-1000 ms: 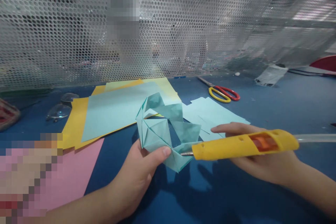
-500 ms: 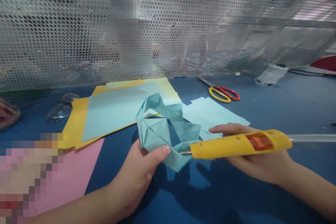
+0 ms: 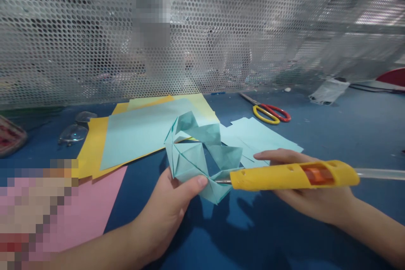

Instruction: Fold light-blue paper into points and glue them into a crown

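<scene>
My left hand [image 3: 177, 206] pinches the lower left of a folded light-blue paper shape [image 3: 188, 158], with the thumb on its near face. The shape is a faceted ring of folded units, open in the middle, held above the table. In my right hand [image 3: 313, 200] is a yellow hot glue gun [image 3: 272, 177], with a clear glue stick [image 3: 381, 174] coming out of its back end. Its metal nozzle reaches into the fold at the shape's lower right, close to my left thumb. Whether glue is coming out cannot be seen.
Light-blue [image 3: 139, 135] and yellow [image 3: 84, 152] sheets lie behind the shape, a pink sheet [image 3: 91, 206] at left. More light-blue paper [image 3: 262, 135], scissors [image 3: 268, 112], eyeglasses [image 3: 72, 134] and a whitish crumpled item [image 3: 329, 91] lie around. A perforated metal panel [image 3: 202, 29] bounds the back.
The glue gun's nozzle has shifted slightly left, deeper along the fold toward my left thumb, and its back end is a little lower. My left hand keeps its hold.
</scene>
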Tool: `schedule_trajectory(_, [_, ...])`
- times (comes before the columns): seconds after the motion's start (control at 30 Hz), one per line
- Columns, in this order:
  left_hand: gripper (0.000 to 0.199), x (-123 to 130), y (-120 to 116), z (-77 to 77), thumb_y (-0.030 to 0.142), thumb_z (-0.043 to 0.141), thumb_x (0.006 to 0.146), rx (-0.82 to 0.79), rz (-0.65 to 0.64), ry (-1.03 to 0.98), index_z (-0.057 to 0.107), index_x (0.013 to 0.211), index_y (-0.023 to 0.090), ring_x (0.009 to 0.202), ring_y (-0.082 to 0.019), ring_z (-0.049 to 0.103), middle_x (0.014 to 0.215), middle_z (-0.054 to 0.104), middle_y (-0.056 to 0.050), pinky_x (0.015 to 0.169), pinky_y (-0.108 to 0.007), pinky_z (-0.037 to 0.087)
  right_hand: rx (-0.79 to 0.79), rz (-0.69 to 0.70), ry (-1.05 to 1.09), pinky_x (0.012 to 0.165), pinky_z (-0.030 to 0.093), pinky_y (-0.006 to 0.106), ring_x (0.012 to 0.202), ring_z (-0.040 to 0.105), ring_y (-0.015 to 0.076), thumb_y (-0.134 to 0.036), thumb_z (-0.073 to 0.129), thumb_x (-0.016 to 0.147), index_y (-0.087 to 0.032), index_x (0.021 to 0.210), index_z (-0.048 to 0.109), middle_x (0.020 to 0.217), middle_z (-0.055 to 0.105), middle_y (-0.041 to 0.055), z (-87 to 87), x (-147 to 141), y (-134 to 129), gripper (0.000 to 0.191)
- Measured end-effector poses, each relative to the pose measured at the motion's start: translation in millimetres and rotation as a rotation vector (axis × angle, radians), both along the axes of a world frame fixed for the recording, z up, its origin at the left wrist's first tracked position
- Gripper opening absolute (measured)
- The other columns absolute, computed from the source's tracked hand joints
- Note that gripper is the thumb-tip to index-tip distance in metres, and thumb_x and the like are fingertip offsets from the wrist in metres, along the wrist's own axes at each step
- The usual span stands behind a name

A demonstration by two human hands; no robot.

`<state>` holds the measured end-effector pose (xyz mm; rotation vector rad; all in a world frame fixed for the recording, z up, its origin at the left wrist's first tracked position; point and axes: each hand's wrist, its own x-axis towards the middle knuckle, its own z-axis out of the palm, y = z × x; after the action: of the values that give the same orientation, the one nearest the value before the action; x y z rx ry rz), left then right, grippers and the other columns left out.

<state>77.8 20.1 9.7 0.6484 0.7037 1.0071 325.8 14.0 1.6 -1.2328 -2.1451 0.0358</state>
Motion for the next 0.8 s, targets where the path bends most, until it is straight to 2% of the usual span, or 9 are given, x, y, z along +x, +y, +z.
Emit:
schedule_trajectory(0.27, [0.014, -0.4, 1.4, -1.5, 0.023, 0.08, 0.073, -0.012, -0.012, 0.011, 0.072, 0.084, 0.02, 0.079, -0.01, 0.064, 0.082, 0.07, 0.002, 0.081, -0.019, 0.052, 0.035, 0.024, -0.036, 0.05, 0.051, 0.014, 0.056, 0.066, 0.0083, -0.017, 0.053, 0.081, -0.03, 0.111, 0.055, 0.079, 0.07, -0.0048, 3.9, -0.7, 0.1, 0.033])
schedule_trajectory(0.47, [0.015, -0.2, 0.2, -3.5, 0.024, 0.081, 0.073, -0.015, -0.023, 0.017, 0.071, 0.083, 0.02, 0.077, -0.01, 0.064, 0.08, 0.069, 0.002, 0.077, -0.019, 0.051, -0.012, -0.051, 0.027, 0.052, 0.051, 0.018, 0.059, 0.066, 0.011, -0.017, 0.052, 0.082, -0.028, 0.111, 0.058, 0.081, 0.07, -0.0019, -0.2, -5.3, -4.0, 0.031])
schedule_trajectory(0.8, [0.014, -1.1, -0.3, -0.4, 0.022, 0.079, 0.074, -0.005, -0.019, 0.027, 0.071, 0.085, 0.021, 0.079, -0.011, 0.064, 0.081, 0.069, 0.002, 0.078, -0.018, 0.05, -0.046, -0.055, 0.071, 0.05, 0.051, 0.019, 0.059, 0.067, 0.0124, -0.016, 0.05, 0.084, -0.026, 0.111, 0.059, 0.082, 0.072, 0.0002, -1.2, -8.9, -6.1, 0.03])
